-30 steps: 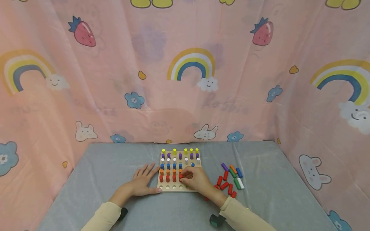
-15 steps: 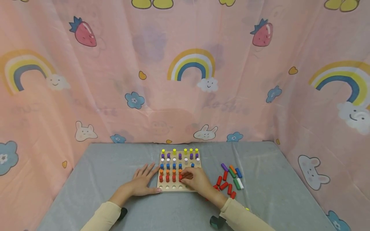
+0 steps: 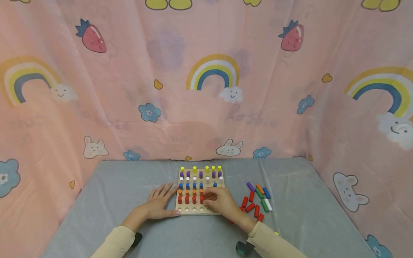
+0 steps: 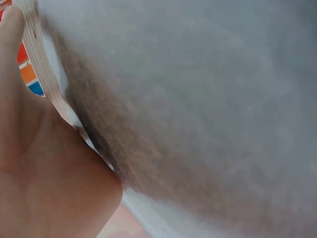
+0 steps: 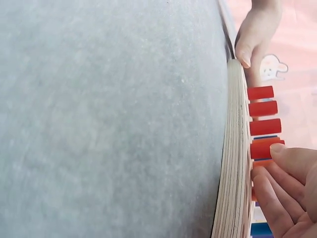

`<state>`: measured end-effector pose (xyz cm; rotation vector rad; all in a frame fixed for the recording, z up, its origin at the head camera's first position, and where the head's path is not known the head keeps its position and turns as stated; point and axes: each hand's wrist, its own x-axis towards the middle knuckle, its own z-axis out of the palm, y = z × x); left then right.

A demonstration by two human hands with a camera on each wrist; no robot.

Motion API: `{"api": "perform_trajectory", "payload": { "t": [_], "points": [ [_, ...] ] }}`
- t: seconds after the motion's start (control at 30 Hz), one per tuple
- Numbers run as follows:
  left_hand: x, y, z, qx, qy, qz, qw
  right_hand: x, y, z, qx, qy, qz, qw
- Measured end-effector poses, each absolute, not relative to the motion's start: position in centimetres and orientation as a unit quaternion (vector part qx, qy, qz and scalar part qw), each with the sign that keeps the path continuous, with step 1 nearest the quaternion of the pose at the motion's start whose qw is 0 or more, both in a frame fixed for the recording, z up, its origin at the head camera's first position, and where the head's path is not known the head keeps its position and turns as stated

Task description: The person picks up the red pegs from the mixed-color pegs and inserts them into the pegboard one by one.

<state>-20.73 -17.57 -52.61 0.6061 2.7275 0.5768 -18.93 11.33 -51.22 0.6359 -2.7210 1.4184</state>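
Note:
A wooden pegboard [image 3: 190, 212] lies on the table, with rows of yellow, purple, white, blue, orange and red pegs standing in it. My left hand [image 3: 158, 206] rests flat at the board's left edge, fingers spread and thumb at the near corner. In the right wrist view, the left thumb [image 5: 244, 53] touches that corner. My right hand [image 3: 222, 202] reaches over the board's right part and pinches the rightmost standing red peg [image 5: 262, 149], thumb on its top end. This peg stands upright in line with the other red pegs [image 5: 265, 127]. The nearest row shows bare holes.
Loose red pegs [image 3: 250, 207] lie right of the board, beside a purple peg [image 3: 250, 186], an orange peg [image 3: 260, 188], a blue peg [image 3: 266, 192], a white peg [image 3: 268, 204] and green pegs [image 3: 264, 205]. A printed pink curtain [image 3: 206, 125] hangs behind the table.
The right hand has shifted very slightly right at the red peg, and its fingers look a little looser. The left hand and the board have stayed in place.

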Motion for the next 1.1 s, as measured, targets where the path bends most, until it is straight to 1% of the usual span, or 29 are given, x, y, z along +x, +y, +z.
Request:
{"api": "perform_trajectory", "payload": {
  "t": [0.13,0.27,0.5,0.67,0.77,1.0,1.1],
  "points": [
    [-20.7,-17.5,-52.5,0.210,0.945,0.208,0.143,-18.8,11.9,-51.0,0.199,-0.866,0.459,0.005],
    [-20.8,-17.6,-52.8,0.209,0.946,0.205,0.141,-18.8,12.6,-50.6,0.191,-0.862,0.469,-0.006],
    [-21.0,-17.7,-53.2,0.209,0.948,0.196,0.137,-19.0,14.3,-49.8,0.212,-0.850,0.482,-0.024],
    [-21.0,-17.7,-53.2,0.211,0.947,0.201,0.137,-19.2,15.5,-49.5,0.207,-0.857,0.470,-0.046],
    [-21.1,-17.7,-53.3,0.207,0.949,0.195,0.135,-19.4,16.2,-49.4,0.206,-0.860,0.464,-0.051],
    [-21.0,-17.6,-53.1,0.203,0.952,0.181,0.139,-19.5,18.2,-48.7,0.191,-0.874,0.444,-0.043],
    [-21.1,-17.6,-53.2,0.203,0.953,0.179,0.138,-19.8,19.1,-48.7,0.180,-0.880,0.436,-0.058]
  ]
}}
